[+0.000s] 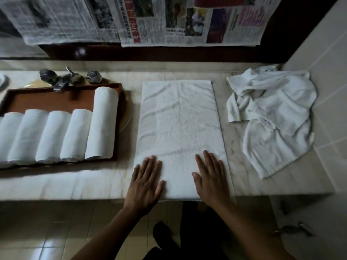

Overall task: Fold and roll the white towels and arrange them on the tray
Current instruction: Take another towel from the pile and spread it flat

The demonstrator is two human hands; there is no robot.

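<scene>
— White towel (pixel 179 132): where is it?
— Flat on the table (pixel 75 182), between the tray (pixel 47 102) of rolled towels (pixel 56 136) and a crumpled heap (pixel 272 109).
— And the hands?
— Left hand (pixel 145 182) and right hand (pixel 211 177) press its near end, fingers (pixel 208 161) straight, slightly apart.

Two bare forearms (pixel 105 233), dark trousers (pixel 199 231)

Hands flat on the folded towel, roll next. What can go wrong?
1. Near end of the folded towel lies at the counter edge under the left hand and right hand; it may slip off.
2. Its creases may roll in lumpy.
3. The rolls crowd the tray front; another may not fit.
</scene>
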